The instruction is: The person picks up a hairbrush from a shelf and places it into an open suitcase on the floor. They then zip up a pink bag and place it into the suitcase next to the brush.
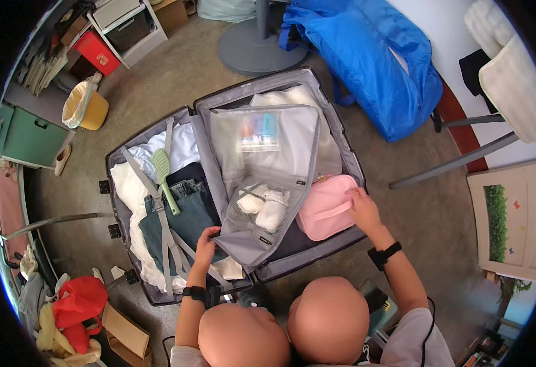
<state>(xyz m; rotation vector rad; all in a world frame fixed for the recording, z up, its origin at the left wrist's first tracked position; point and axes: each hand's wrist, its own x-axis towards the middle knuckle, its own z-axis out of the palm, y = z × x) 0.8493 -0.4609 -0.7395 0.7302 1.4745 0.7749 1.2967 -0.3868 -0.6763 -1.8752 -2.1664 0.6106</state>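
Note:
An open suitcase (295,271) lies on the floor before my knees, its two grey-lined halves spread flat. My left hand (206,247) pinches the lower left corner of the grey zippered divider (245,250), which is partly lifted off the right half. White lacy items (271,215) show through its mesh pocket, and a clear pouch (259,137) bearing writing shows behind its upper panel. My right hand (364,211) grips the right side of a pink handled bag (323,213) inside the right half. A green hairbrush (161,169) rests on strapped clothes and dark jeans (176,234) in the left half.
A large blue bag (364,59) and a round grey pedestal base (259,48) stand beyond the suitcase. Chair legs (456,158) reach in from the right. At left are a yellow bin (94,110), a red cloth bag (80,303) and a cardboard box (126,332).

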